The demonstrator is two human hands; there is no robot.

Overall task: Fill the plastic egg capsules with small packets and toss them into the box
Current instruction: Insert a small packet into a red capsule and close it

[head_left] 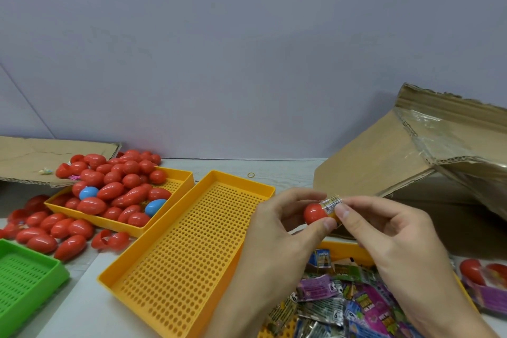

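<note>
My left hand [277, 225] grips a red egg capsule half [314, 212] at chest height, right of centre. My right hand [384, 230] pinches a small folded packet [332, 203] whose end sits in the capsule's open mouth. Below my hands lies a pile of small colourful packets [332, 299] in a yellow tray. The cardboard box [384, 162] stands at the right, its flap raised and its opening facing my way. Many red egg capsules [120, 186], with two blue ones among them, fill a yellow tray [182, 173] at the left.
A yellow perforated tray [175, 252] without contents lies in the middle. A green tray [24, 277] sits at the lower left. Loose red capsules [55, 230] lie on the table beside it. Flat cardboard [33, 156] lies at the far left. Bagged capsules [480, 274] lie at the right edge.
</note>
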